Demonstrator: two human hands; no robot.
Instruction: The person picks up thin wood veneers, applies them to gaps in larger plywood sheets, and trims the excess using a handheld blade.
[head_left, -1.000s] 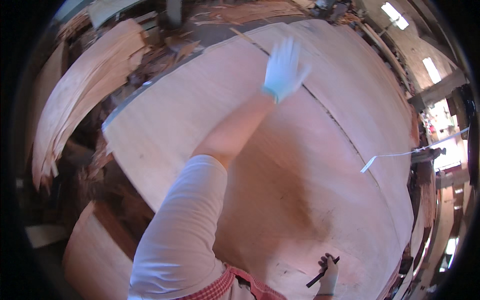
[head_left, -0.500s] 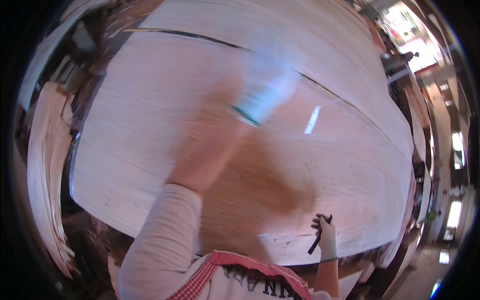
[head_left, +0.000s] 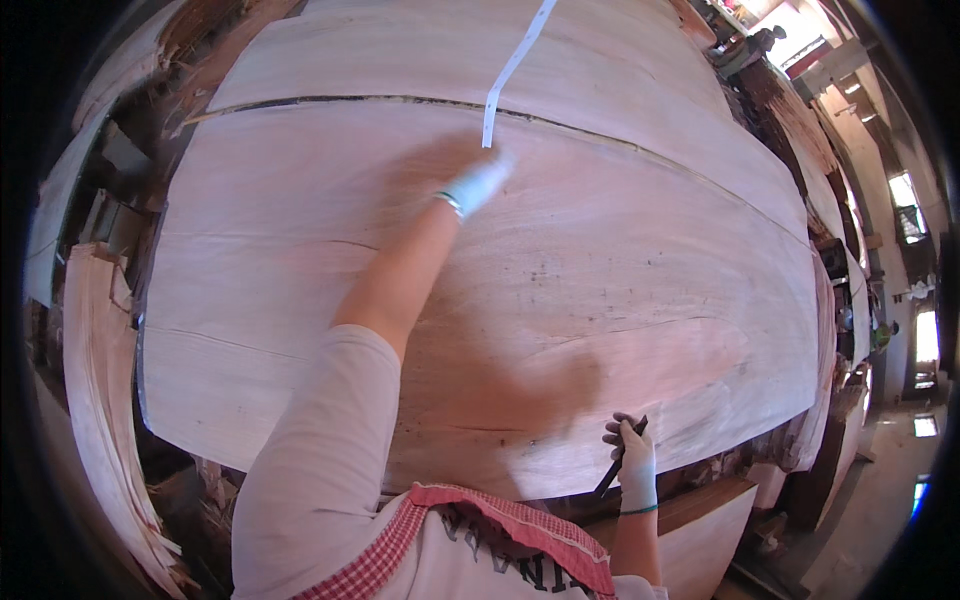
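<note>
My left hand (head_left: pixel 476 187), in a white glove with a green-edged cuff, reaches out over a large sheet of pale wood veneer (head_left: pixel 250 280). Its fingers are smeared by motion, so their grip is unclear. Just beyond them lies the lower end of a narrow white tape strip (head_left: pixel 507 70) with small dots along it, crossing a dark gap (head_left: pixel 400 98) in the veneer. Close to the sheet's near edge, my gloved right hand (head_left: pixel 636 462) is closed on a slim black tool (head_left: pixel 607 478), held slanting; its exact kind is not clear.
At the left stands a bundle of curled veneer strips (head_left: pixel 95 390). Boards and a pale panel (head_left: pixel 690 545) lie below the near right edge. Stacked wood (head_left: pixel 800 120) lines the far right, with bright windows (head_left: pixel 926 335) beyond. A thin crack (head_left: pixel 350 243) runs in the sheet.
My left hand has drawn back nearer to me. A long tape strip now shows across the gap, while the short white piece at the right is no longer seen. My right hand keeps the black tool.
</note>
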